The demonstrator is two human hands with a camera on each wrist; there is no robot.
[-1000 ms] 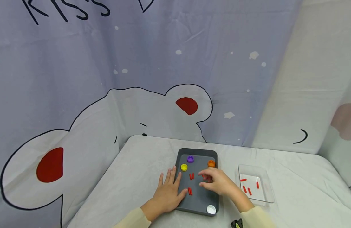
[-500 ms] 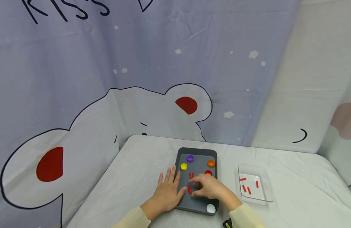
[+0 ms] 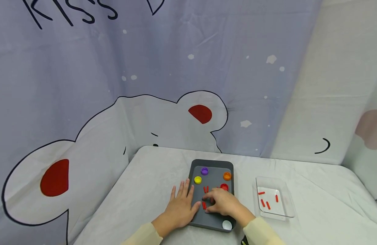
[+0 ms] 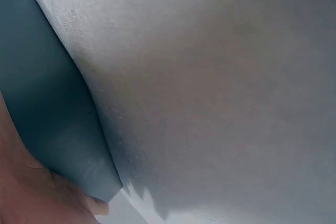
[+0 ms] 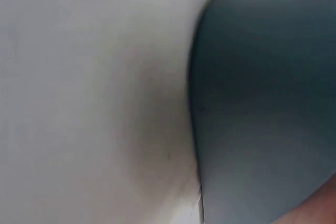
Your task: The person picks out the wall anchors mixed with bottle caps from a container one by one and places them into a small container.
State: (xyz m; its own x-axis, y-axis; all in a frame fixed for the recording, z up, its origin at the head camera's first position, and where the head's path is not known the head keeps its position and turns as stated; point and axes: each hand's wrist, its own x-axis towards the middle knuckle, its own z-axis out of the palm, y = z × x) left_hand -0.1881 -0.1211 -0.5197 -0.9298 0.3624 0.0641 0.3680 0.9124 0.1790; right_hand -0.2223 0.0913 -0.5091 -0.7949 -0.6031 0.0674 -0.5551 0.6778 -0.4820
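Gently now: small red sticks call for a light pinch

Leftmost, the left hand [image 3: 178, 208] lies with fingers straight and spread over the near-left edge of the gray tray [image 3: 209, 221]. That flat touch should steady the tray, so long as the thumb leaves the sticks alone. Past the yellow cup [image 3: 198, 180], the lower pair of red sticks [image 3: 204, 205] lies just beside that thumb tip, with the upper pair [image 3: 205, 190] farther from the person. The right hand [image 3: 223, 202] bends over the lower pair, thumb and forefinger curved toward each other with a narrow gap; I cannot tell whether they hold a stick. Straight-down fingertips and a slow release would, I judge, avoid rolling a neighbor. Its wrist is best held clear of the red cup [image 3: 224, 186]. Farther right, apart from the tray, the clear box [image 3: 281, 206] contains four loose sticks [image 3: 263, 203]
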